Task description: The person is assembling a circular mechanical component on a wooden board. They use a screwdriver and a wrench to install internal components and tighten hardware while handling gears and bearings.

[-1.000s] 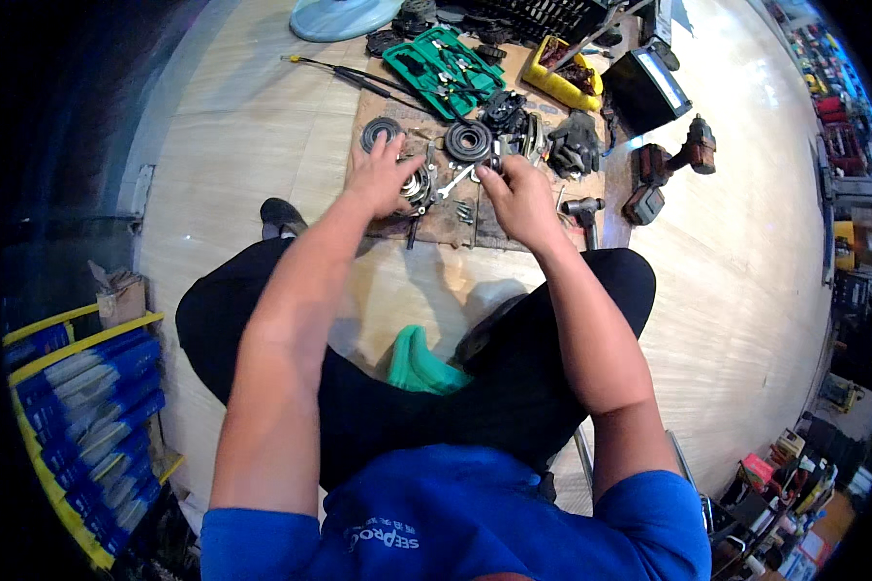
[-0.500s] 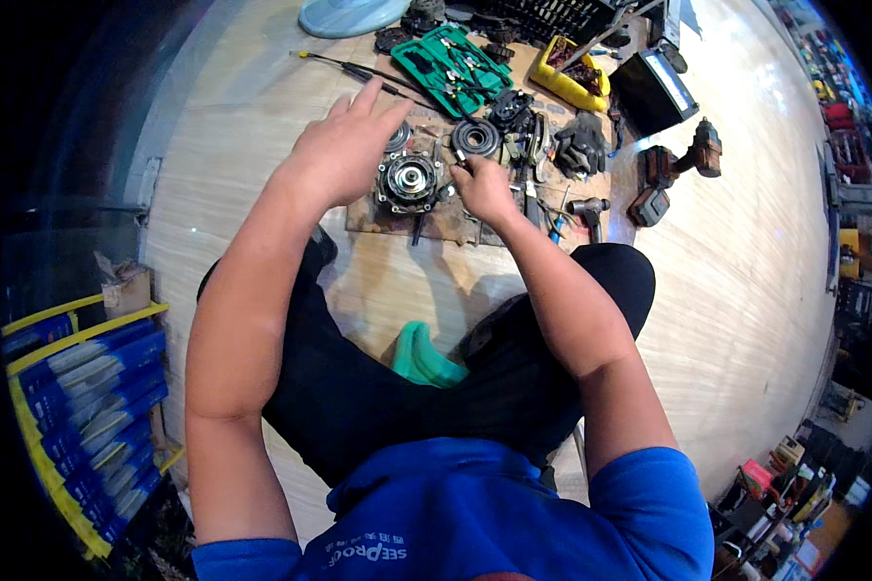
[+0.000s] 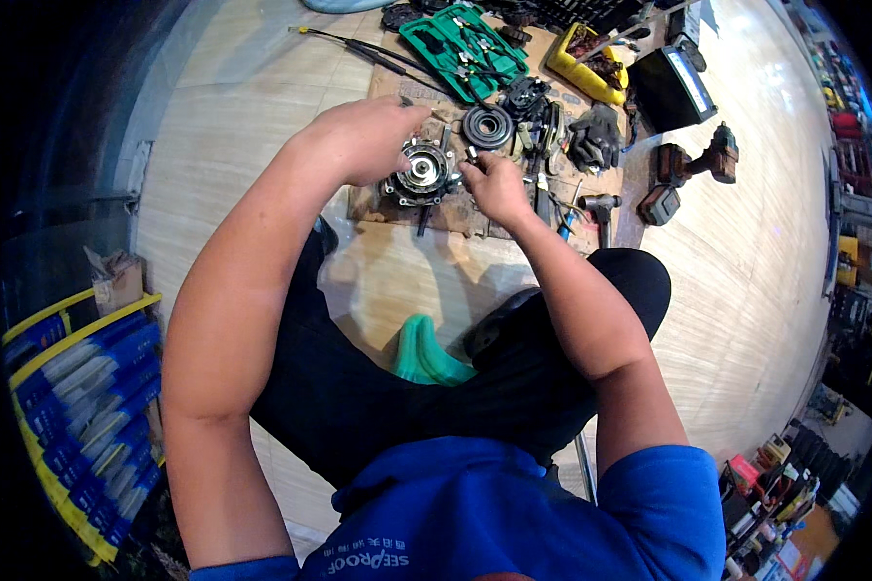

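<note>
A round metal housing [image 3: 422, 176] with a shiny ringed centre and bolt lugs lies on a stained cardboard sheet [image 3: 368, 208]. My left hand [image 3: 368, 140] arches over the housing's left side, fingers bent and thumb near its rim. Whatever it grips is hidden beneath the palm. Just right of the housing, my right hand [image 3: 497, 189] pinches a small dark piece with a bright metal end [image 3: 472, 154]; its exact kind does not show. Beyond that hand rests a black grooved pulley [image 3: 486, 127].
Behind lies an open green tool case [image 3: 465, 48], beside a yellow tray [image 3: 586, 66]. Dark gloves [image 3: 594, 138], a hammer [image 3: 602, 208] and pliers sit on the right. A cordless impact wrench [image 3: 693, 165] and a black battery [image 3: 670, 89] stand farther right.
My left hand has come down and right from its raised, spread pose and now covers the ring seen behind the housing. My right hand still pinches the small piece. The view has shifted slightly.
</note>
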`<state>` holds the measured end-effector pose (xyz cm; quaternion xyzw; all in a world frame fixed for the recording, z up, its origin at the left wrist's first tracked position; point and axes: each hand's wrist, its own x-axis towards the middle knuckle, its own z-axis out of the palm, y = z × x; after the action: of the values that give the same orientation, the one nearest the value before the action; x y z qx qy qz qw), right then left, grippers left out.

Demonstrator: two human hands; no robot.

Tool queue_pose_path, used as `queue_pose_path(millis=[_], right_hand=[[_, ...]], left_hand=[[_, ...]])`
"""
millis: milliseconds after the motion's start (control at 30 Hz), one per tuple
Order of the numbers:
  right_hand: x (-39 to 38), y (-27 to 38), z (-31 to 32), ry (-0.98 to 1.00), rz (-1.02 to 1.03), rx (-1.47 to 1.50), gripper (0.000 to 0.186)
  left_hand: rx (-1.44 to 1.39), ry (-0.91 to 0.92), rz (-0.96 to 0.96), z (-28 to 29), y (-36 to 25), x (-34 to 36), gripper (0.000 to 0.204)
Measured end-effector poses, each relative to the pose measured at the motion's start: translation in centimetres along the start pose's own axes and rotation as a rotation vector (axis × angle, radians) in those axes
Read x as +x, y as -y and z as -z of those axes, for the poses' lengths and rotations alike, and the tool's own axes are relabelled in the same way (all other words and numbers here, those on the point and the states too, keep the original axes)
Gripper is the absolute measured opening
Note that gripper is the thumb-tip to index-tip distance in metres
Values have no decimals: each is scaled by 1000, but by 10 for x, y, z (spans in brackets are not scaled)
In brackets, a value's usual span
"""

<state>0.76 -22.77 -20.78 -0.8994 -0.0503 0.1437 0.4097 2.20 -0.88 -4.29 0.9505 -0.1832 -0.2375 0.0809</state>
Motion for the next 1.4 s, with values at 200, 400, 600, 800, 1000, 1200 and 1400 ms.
queue_pose_path(millis=[200, 400, 600, 800, 1000, 1200, 1400], right_hand=[[-4, 2, 5, 4, 3, -15, 31], [-10, -2, 6, 121, 172, -68, 26], [-11, -6, 9, 148, 358, -256, 31], [-19, 11, 11, 108, 266, -475, 35], [-16, 11, 17, 203, 255, -482, 31], [-14, -5, 16, 268, 432, -407, 32], [-17, 4, 20, 266, 415, -245, 26]], left_hand=[[-14, 12, -15, -9, 0, 4, 65], [-29, 74, 2, -2, -7, 0, 70], [-24, 65, 8, -4, -10, -1, 69], [-30, 51, 2, -9, -8, 0, 69], [-18, 14, -28, -10, -11, 1, 68], [-14, 8, -49, -8, -16, 4, 68], [-2, 28, -29, -6, -18, 5, 68]])
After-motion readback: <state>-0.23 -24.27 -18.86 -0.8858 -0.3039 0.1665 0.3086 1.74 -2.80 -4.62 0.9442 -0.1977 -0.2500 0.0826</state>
